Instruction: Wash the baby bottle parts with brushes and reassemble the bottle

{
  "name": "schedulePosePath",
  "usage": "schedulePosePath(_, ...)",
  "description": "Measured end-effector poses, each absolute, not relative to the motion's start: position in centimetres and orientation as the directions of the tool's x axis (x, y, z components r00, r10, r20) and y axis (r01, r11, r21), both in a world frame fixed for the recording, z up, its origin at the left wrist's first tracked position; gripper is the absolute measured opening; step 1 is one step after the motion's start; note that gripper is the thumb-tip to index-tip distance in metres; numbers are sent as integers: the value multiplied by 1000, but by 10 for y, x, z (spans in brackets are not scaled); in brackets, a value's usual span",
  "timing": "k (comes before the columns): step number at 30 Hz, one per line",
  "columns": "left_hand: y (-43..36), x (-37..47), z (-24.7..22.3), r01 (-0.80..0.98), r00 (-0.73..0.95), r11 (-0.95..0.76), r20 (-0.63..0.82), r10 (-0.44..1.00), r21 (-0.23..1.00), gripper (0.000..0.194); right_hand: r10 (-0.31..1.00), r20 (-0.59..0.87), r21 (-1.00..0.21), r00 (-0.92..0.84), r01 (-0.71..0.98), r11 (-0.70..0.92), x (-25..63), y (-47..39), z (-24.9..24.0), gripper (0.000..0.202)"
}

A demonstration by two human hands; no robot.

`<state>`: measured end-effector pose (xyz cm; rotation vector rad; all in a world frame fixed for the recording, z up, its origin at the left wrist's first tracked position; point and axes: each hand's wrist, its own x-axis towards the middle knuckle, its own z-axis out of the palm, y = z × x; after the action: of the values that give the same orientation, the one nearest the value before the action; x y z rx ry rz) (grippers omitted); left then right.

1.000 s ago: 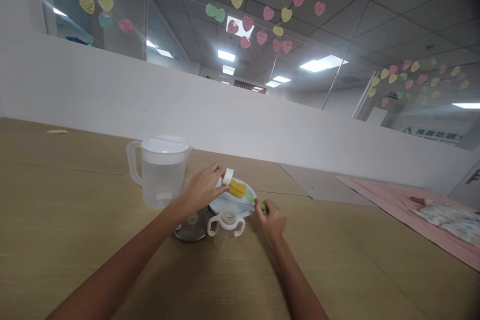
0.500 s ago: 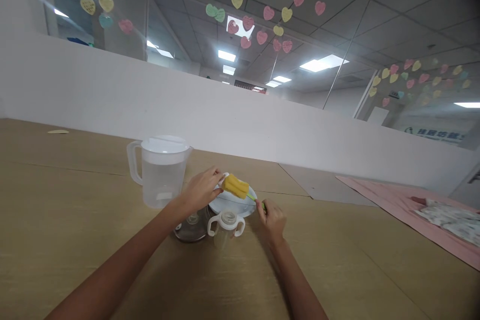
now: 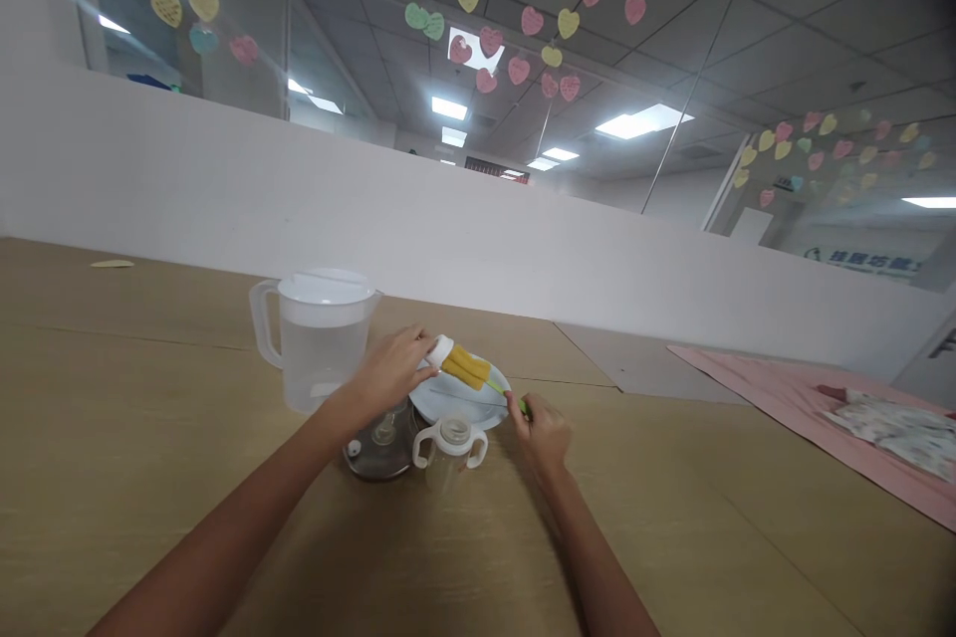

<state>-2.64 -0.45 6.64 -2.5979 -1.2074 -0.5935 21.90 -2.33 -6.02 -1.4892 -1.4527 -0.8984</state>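
My right hand [image 3: 544,430] is closed round the green handle of a sponge brush [image 3: 467,368] with a yellow head. Between the fingers of my left hand [image 3: 395,366] is a small white ring-like cap [image 3: 440,350], which touches the tip of the sponge. Both are above a pale plate [image 3: 467,406]. In front of the plate, a clear bottle [image 3: 449,453] with two white handles stands upright and uncapped. Below my left hand sits a round dark transparent dish or lid [image 3: 379,456], partly covered by that hand.
A clear lidded pitcher [image 3: 321,348] with liquid stands just behind and left of my left forearm. At the far right lies a pink cloth [image 3: 792,398] with a patterned fabric [image 3: 896,433] on it. A low white wall [image 3: 448,229] borders the table's back.
My left hand has shifted slightly left, and the white cap now shows more clearly at the sponge's tip. My right hand has hardly moved.
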Motion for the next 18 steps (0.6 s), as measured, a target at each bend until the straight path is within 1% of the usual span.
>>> schedulePosePath(2,1,-35,67,807,563,-587,395,726,-72,14,376,917,-143,131,990,4,220,-23,-59,52)
schedulePosePath(4,5,-43,67,831,548,-549,305,779,-89,12,365,915,-177,172,984,-20,222,-23,-59,53)
schedulePosePath(7,4,-50,67,866,501,-496,100,860,-73,17,370,913,-174,172,984,-26,223,-23,-59,53)
schedulePosePath(9,2,-49,66,876,477,-477,-19,879,-78,21,382,911,-160,156,987,-23,222,-23,-59,53)
schedulePosePath(10,1,-48,64,871,481,-484,-53,875,-84,21,386,910,-152,149,988,-22,222,-23,-59,53)
schedulePosePath(13,1,-43,58,843,525,-532,-91,846,-78,21,386,911,-145,144,989,-28,221,-23,-60,53)
schedulePosePath(18,11,-39,45,838,539,-543,-76,839,-48,27,383,912,-144,145,989,-31,222,-23,-60,54)
